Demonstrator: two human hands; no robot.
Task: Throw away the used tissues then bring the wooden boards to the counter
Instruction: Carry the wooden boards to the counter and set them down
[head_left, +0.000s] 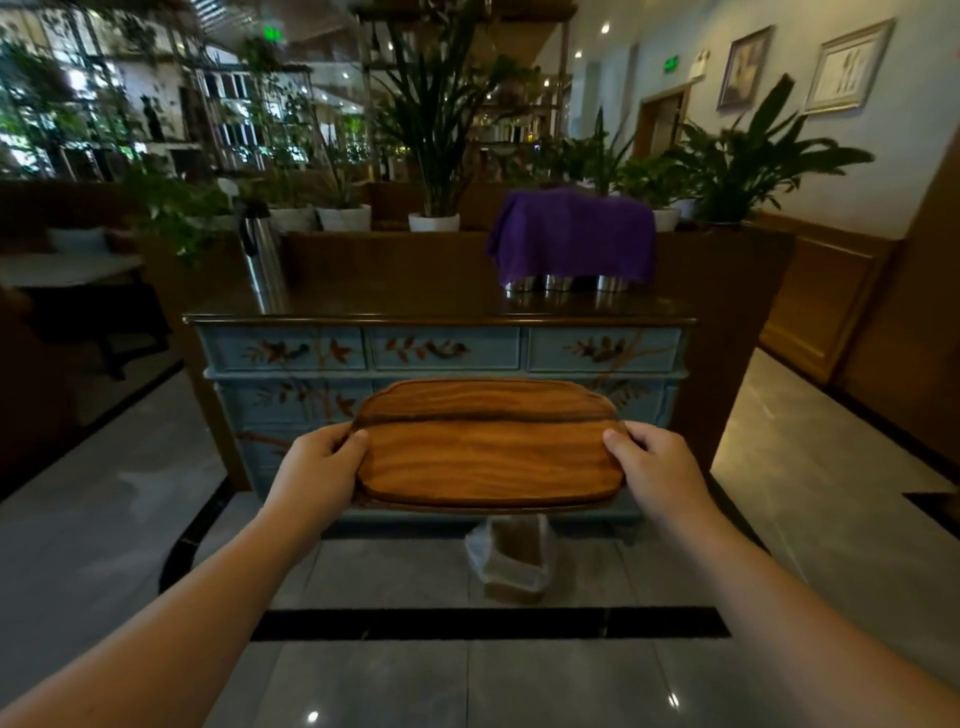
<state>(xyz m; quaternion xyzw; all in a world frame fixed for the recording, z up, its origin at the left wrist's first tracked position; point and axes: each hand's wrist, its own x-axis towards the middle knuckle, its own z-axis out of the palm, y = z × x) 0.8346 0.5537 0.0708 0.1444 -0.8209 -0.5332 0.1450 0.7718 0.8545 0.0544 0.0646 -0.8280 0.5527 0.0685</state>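
Observation:
I hold a stack of brown wooden boards (488, 447) level in front of me, above the floor. My left hand (319, 473) grips the stack's left end, thumb on top. My right hand (657, 467) grips the right end the same way. A second board edge shows under the top one. Ahead stands the counter (441, 312), a blue painted cabinet with a dark wooden top. Below the boards, on the floor, is a small bin (511, 558) lined with a clear bag; its contents are not visible.
On the counter top stand a steel thermos (260, 260) at the left and metal containers under a purple cloth (571, 236) at the right. Potted plants (434, 156) line the ledge behind. Grey tiled floor with black strips lies around; a wooden wall panel (831, 291) is on the right.

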